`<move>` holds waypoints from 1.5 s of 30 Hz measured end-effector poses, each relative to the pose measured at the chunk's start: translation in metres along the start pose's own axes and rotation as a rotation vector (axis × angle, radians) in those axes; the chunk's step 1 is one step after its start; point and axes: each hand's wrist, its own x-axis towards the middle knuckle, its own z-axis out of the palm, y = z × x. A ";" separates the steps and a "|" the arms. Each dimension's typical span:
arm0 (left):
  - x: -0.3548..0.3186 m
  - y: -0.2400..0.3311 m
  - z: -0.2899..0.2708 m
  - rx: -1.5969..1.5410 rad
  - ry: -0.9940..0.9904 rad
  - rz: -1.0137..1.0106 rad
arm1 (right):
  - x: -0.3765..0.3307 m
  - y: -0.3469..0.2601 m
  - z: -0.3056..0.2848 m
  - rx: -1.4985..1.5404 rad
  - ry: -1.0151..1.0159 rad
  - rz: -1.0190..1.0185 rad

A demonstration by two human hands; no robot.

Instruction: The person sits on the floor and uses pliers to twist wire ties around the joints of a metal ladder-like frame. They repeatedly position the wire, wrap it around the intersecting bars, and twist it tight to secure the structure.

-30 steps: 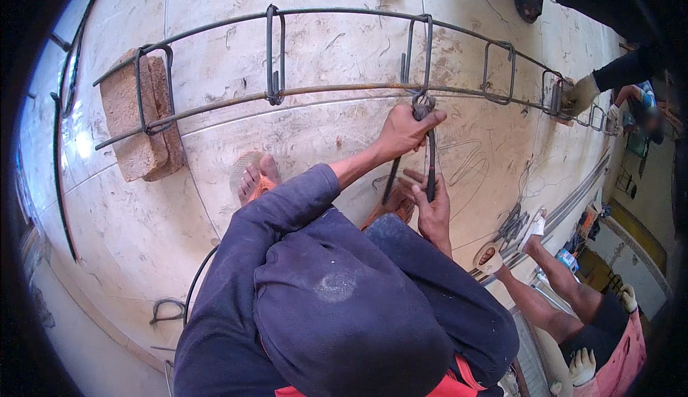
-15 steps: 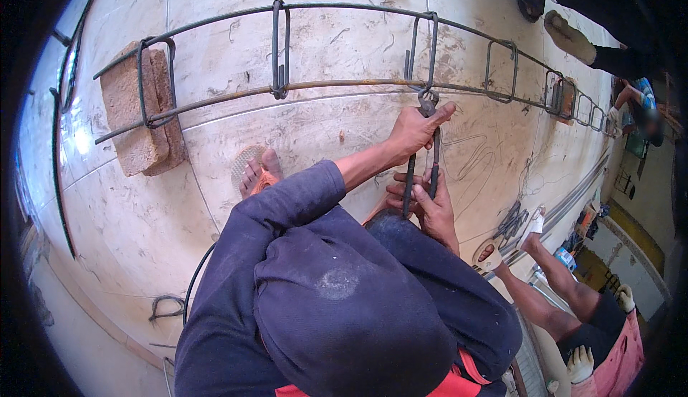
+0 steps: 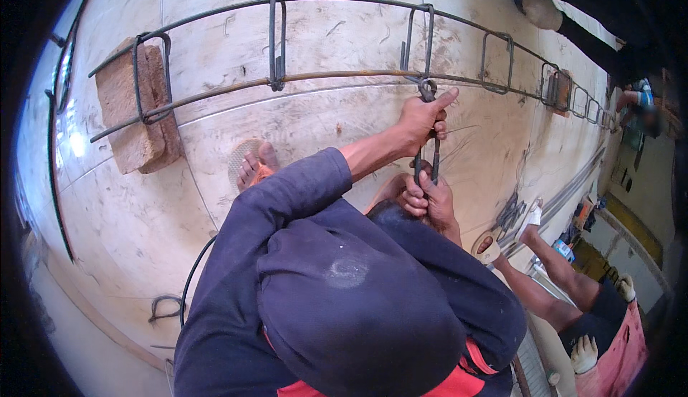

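A pair of long-handled pincers (image 3: 427,93) reaches up to the near bar of a rebar cage (image 3: 337,75), its jaws at the bar beside a bent stirrup (image 3: 429,42). My left hand (image 3: 421,123) is wrapped around the pincers just below the jaws, the thumb pointing along toward the right. Lower down, my right hand (image 3: 433,200) closes round the handle ends, close to my knee. Any tie wire in the jaws is too small to make out. The cage runs across from left to right, with several stirrups along it.
Bricks (image 3: 132,114) prop the cage's left end, and another brick (image 3: 560,90) supports it farther right. Long bars (image 3: 555,207) and wire coils (image 3: 510,214) lie at the right. One person with white gloves (image 3: 584,354) sits lower right; another person's foot (image 3: 541,8) is upper right.
The pincers' handles have come closer together, and my right hand has tightened round their ends. My left hand keeps its grip near the jaws. The whole view has shifted slightly.
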 end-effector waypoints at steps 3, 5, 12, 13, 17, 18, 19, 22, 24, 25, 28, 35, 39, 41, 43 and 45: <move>0.000 -0.004 0.010 0.043 0.081 0.049 | -0.008 0.004 0.020 -0.621 0.423 -0.216; 0.005 -0.005 0.013 0.052 0.122 0.102 | -0.004 0.012 0.004 -1.261 0.704 -0.451; 0.012 -0.016 0.023 0.194 0.353 0.228 | 0.002 0.020 -0.007 -1.838 0.758 -0.670; 0.012 -0.015 0.023 0.245 0.389 0.249 | 0.005 0.016 -0.011 -1.782 0.686 -0.741; 0.009 -0.021 0.031 0.328 0.510 0.292 | -0.002 -0.004 -0.008 -1.600 0.517 -0.738; 0.010 -0.021 0.031 0.388 0.513 0.314 | -0.004 -0.006 -0.006 -1.555 0.493 -0.726; 0.013 -0.022 0.027 0.447 0.516 0.338 | -0.005 -0.008 -0.006 -1.509 0.467 -0.715; 0.027 -0.034 0.013 0.564 0.542 0.408 | 0.017 0.002 -0.019 -1.450 0.467 -0.560; 0.033 -0.034 0.009 0.592 0.529 0.432 | 0.013 0.011 -0.016 -1.436 0.511 -0.688; 0.028 -0.035 0.010 0.592 0.507 0.425 | 0.008 0.012 -0.013 -1.451 0.548 -0.673; 0.006 -0.027 0.017 0.545 0.445 0.363 | -0.004 0.000 -0.002 -1.434 0.554 -0.468; 0.001 -0.021 0.003 0.611 0.292 0.303 | -0.027 -0.051 -0.003 -0.905 0.286 -0.038; 0.000 -0.022 -0.001 0.413 0.127 0.290 | -0.021 -0.068 -0.019 -1.350 0.295 -0.185; 0.005 -0.023 -0.006 0.352 0.067 0.290 | -0.021 -0.067 -0.011 -1.086 0.265 -0.198; 0.007 -0.027 -0.011 0.368 0.034 0.274 | -0.025 -0.062 0.001 -0.967 0.276 -0.170; 0.010 -0.030 -0.015 0.321 0.013 0.274 | -0.027 -0.061 0.008 -0.994 0.321 -0.116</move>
